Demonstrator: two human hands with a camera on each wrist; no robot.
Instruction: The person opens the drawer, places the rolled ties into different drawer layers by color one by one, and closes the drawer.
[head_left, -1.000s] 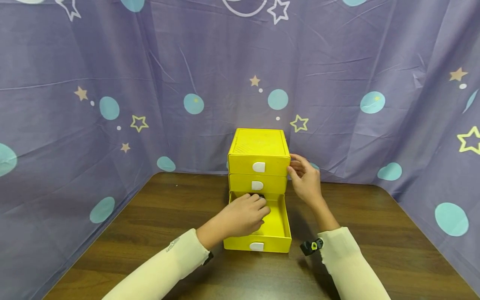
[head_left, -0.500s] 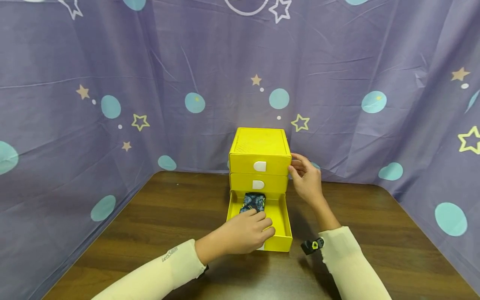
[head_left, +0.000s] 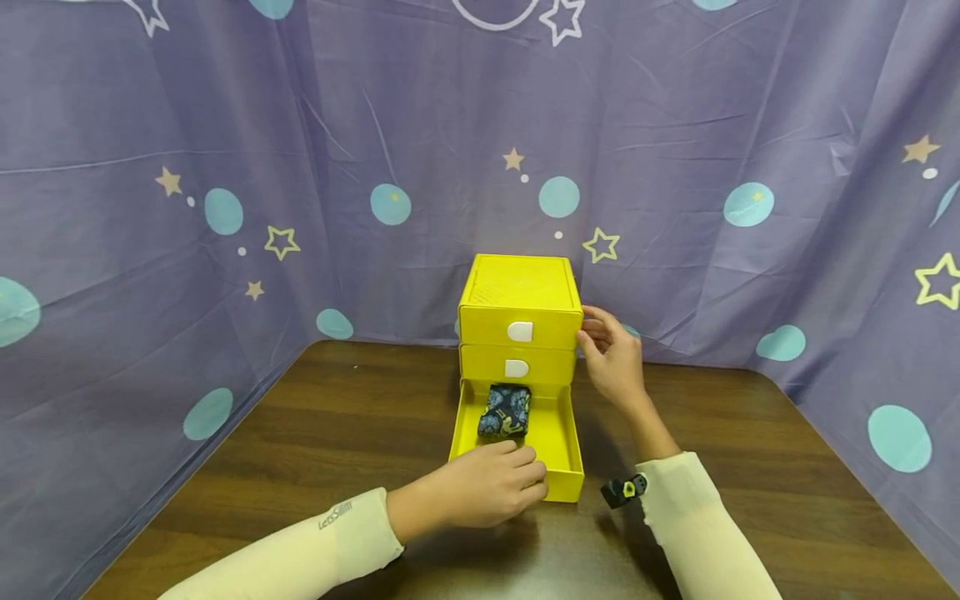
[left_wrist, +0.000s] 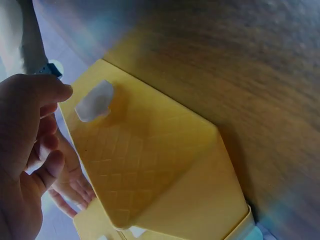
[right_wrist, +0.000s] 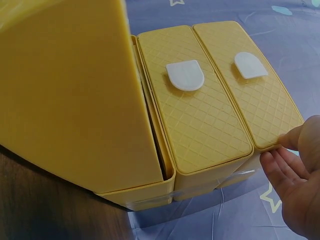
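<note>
A yellow drawer cabinet stands on the table, its bottom drawer pulled out. Inside that drawer, toward the back, lies a folded dark-blue patterned cloth. My left hand hovers at the drawer's front wall with loosely bent fingers and nothing held; in the left wrist view the hand is beside the rim, near the white handle. With thumb at the front and fingers along the side, my right hand grips the cabinet's upper right edge, as the right wrist view also shows.
Two upper drawers, each with a white tab, are closed. The brown wooden table extends to both sides. Behind it hangs a purple curtain with stars and dots.
My left hand has drawn back from inside the drawer toward its front, and the folded cloth it covered has come into view. My right hand keeps its hold on the cabinet.
</note>
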